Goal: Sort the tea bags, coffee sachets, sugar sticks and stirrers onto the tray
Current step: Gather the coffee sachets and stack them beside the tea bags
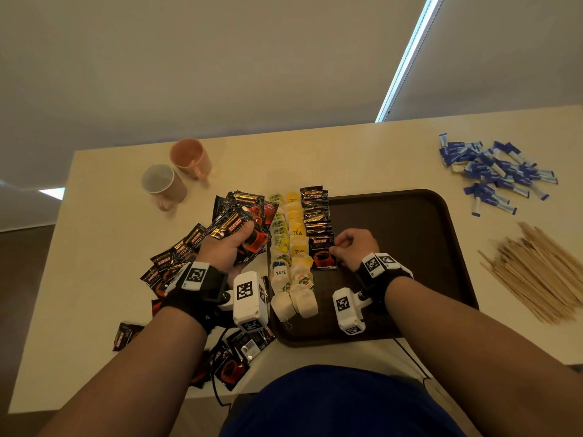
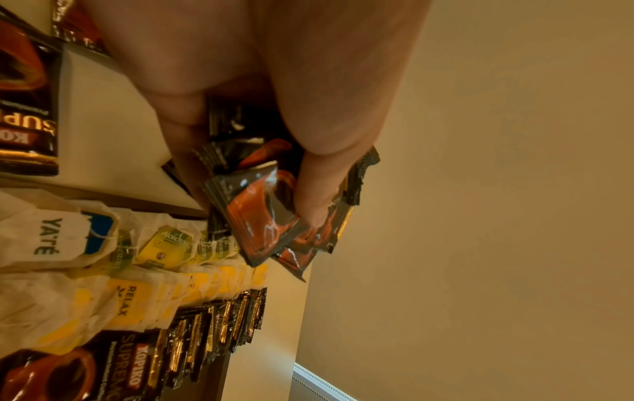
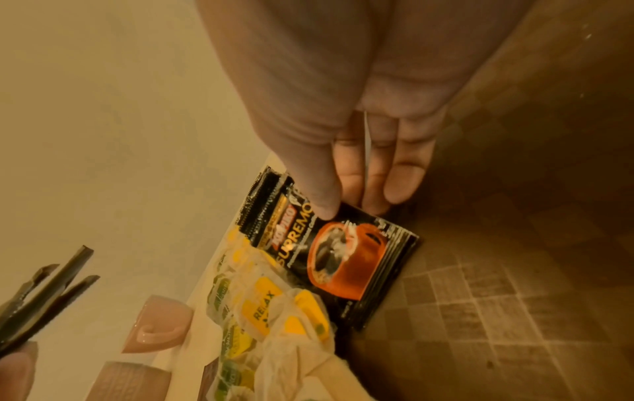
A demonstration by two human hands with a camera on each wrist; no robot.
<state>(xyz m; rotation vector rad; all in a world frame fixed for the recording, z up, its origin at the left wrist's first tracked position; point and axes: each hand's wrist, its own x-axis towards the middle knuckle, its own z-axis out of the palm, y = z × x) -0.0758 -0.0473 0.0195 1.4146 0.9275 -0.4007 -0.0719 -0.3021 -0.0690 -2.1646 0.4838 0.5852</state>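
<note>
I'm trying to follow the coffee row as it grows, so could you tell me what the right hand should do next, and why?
Probably let go of the coffee sachet and reach for another from the bundle in the left hand. The right hand pinches that sachet's edge, and it already lies flat on the tray at the near end of the coffee row, beside the tea bags.

Both forearms were bare, no sleeves. Each wrist wore a black strap point(image 1: 192, 302) carrying white blocks printed with black-and-white square markers. A larger white camera housing point(image 1: 249, 299) hung off the left wrist at lower centre, a smaller one point(image 1: 347, 310) off the right. Thin black cables point(image 1: 410, 354) trailed toward the dark blue clothing point(image 1: 340, 405) at bottom centre.
</note>
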